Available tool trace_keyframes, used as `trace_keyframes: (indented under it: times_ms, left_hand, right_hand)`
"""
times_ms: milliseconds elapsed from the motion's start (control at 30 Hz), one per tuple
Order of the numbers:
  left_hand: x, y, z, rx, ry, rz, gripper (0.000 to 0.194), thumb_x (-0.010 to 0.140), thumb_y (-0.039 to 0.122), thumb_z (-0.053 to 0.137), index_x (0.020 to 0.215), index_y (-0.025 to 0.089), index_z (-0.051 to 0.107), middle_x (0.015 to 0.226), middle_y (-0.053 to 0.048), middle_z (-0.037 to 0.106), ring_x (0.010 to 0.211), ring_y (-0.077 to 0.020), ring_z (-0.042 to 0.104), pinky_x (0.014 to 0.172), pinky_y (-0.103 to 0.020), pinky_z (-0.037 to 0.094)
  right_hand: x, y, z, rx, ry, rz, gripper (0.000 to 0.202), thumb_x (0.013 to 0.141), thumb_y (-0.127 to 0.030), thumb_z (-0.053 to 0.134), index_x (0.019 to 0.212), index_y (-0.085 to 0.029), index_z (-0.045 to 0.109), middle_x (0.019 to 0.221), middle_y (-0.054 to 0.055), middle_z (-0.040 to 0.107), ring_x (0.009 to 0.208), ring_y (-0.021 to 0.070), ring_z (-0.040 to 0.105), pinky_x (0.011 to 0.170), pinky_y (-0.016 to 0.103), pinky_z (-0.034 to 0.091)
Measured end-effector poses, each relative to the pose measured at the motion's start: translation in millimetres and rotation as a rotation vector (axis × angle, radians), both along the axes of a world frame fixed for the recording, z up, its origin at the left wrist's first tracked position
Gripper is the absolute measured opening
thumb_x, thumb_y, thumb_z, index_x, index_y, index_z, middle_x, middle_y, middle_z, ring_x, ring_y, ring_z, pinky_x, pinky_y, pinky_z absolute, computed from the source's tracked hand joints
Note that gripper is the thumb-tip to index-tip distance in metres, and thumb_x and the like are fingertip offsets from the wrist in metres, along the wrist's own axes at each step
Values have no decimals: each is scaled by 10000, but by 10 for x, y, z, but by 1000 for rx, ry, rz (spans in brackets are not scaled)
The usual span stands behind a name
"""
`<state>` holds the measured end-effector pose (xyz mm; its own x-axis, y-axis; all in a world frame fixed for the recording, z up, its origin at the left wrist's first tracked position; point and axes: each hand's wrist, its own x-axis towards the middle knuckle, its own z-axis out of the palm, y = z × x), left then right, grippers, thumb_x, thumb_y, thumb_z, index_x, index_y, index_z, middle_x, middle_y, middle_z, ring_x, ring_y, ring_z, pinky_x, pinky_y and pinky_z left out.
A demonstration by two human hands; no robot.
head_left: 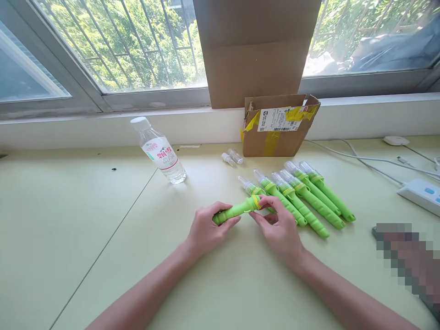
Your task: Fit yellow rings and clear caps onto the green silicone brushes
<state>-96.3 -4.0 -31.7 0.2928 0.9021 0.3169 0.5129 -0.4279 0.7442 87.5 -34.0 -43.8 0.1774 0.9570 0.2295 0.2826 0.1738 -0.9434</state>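
A bright green, ridged plastic handle (237, 211) with a yellow ring at its right end is held between both hands, tilted slightly up to the right. My left hand (208, 224) is closed around its left end, thumb along the near side. The fingers of my right hand (280, 224) pinch the yellow ring end. Just beyond the right hand lie several similar green handles (318, 204) with clear ribbed caps, side by side. One of these, with its clear cap (246, 183), is partly hidden behind the held handle and right hand.
Two small clear caps (233, 157) lie before an open cardboard box (271, 142). A water bottle (161, 153) stands at left. White cables (364, 158) and a power strip (421, 195) are at right, near a pixelated object (409, 261). Windows line the back.
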Motion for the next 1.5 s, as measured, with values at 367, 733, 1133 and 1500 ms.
trace_keyframes:
  times_ms: [367, 733, 1133, 1500]
  left_hand:
    - [-14, 54, 138, -462, -121, -28, 273, 759, 418, 673, 832, 158, 634, 632, 21, 576, 471, -78, 484, 433, -199, 370]
    - [1, 62, 210, -578, -124, -59, 314, 795, 468, 620, 817, 155, 623, 698, -12, 640, 468, -83, 497, 439, -204, 395]
    - [20, 11, 32, 10, -3, 22, 205, 716, 285, 718, 853, 200, 591, 795, 3, 640, 564, -88, 511, 535, -219, 436]
    - [26, -4, 34, -4, -40, 66, 170, 737, 315, 715, 807, 172, 657, 670, -3, 649, 548, -99, 525, 510, -217, 433]
  right_hand:
    - [-4, -4, 14, -14, -57, -5, 125, 821, -279, 625, 908, -232, 549, 859, 12, 587, 750, 170, 601, 478, 225, 449]
    - [-5, -9, 0, 33, -73, -18, 175, 807, -271, 642, 943, -237, 537, 903, 19, 591, 805, 171, 599, 561, 250, 537]
    - [-48, -46, 37, 44, -31, -68, 153, 811, -320, 646, 833, -219, 533, 902, 59, 636, 747, 192, 609, 533, 280, 515]
    - [-4, -9, 2, 1, -39, -39, 150, 792, -295, 653, 865, -220, 546, 827, 13, 578, 666, 150, 585, 469, 231, 463]
